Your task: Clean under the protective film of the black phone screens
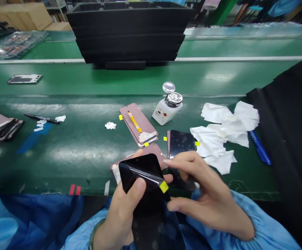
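Note:
My left hand grips a black phone screen, its thumb pressed on the glass. A clear protective film is folded back from the screen's upper end, and a yellow pull tab sits at the fold's edge. Close to that tab is my right hand, with thumb and index finger spread apart. A blurred dark shape with a pale tip shows behind its fingers; I cannot make it out. Under the held screen lies a pinkish phone screen panel. More stacked panels with yellow tabs rest beyond it.
A white solvent bottle stands with its lid up. White cloths and a blue marker lie to the right. Panels and a black pen are at left. Stacked black trays stand at the back.

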{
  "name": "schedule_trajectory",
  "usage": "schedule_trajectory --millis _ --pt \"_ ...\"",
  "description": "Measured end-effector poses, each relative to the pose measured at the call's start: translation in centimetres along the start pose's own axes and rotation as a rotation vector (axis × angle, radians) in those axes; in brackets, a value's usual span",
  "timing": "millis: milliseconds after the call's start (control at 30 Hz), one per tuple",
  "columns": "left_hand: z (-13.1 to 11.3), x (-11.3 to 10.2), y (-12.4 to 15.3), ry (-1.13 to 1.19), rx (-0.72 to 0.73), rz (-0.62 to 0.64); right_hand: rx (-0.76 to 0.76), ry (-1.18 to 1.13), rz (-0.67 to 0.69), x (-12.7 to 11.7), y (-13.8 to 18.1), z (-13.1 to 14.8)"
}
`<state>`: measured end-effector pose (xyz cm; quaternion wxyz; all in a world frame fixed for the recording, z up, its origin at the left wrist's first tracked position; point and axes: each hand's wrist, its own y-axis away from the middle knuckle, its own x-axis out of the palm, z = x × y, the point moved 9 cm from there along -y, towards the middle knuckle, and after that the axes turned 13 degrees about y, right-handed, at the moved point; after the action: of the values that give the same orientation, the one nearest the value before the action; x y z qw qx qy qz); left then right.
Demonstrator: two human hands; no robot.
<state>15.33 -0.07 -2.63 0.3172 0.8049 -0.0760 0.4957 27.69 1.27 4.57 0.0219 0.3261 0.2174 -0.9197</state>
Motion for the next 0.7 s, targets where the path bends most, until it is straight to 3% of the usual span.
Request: schedule_trajectory --millis 133,267,333,433,567,700 --pt "0.1 -0.4 0.2 -0.064 0.075 0.090 -0.014 0.142 -0.117 0.9 -0.2 0.8" --pt "0.4 -2.9 0.5 -0.188 0.159 -0.046 -0.019 0.210 -0.220 0.5 -0.5 1.7" --pt "0.7 -3.8 0.7 -0.173 0.190 -0.104 0.007 0.211 -0.214 0.3 -0.8 1.7" --pt "-0.4 -3.3 0.8 -0.259 0.297 -0.036 0.105 0.154 -0.143 0.7 -1.0 0.7" --pt "-5.6 -0.9 0.4 -0.729 0.430 0.085 0.105 0.101 -0.191 1.0 -0.9 0.2" --pt "-16.2 1.2 -0.8 -0.935 0.514 0.055 -0.016 0.372 -0.280 1.4 -0.5 3.0"
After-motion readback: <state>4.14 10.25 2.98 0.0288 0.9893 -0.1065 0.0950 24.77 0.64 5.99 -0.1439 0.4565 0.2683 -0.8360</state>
